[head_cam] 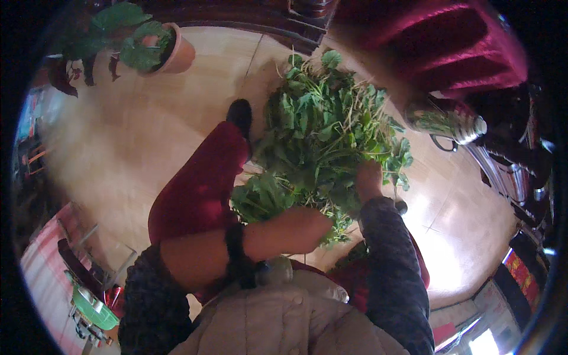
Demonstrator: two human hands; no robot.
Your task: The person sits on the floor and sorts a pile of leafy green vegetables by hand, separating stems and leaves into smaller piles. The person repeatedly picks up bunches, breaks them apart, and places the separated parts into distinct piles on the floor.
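A large heap of leafy green plants with pale roots or stems lies on the wood-look floor before me. My left hand, with a dark band at the wrist, is over the near edge of the heap, beside a bunch of greens with thin pale stems; its fingers are blurred and turned from view. Reaching from the right in a dark sleeve, my right hand touches the leaves at the heap's right side, its fingertips hidden among them.
A potted plant stands at upper left. To the right, a shiny metal flask with a handle is near red cloth. My red-trousered leg and dark shoe border the heap. A green basin is at lower left.
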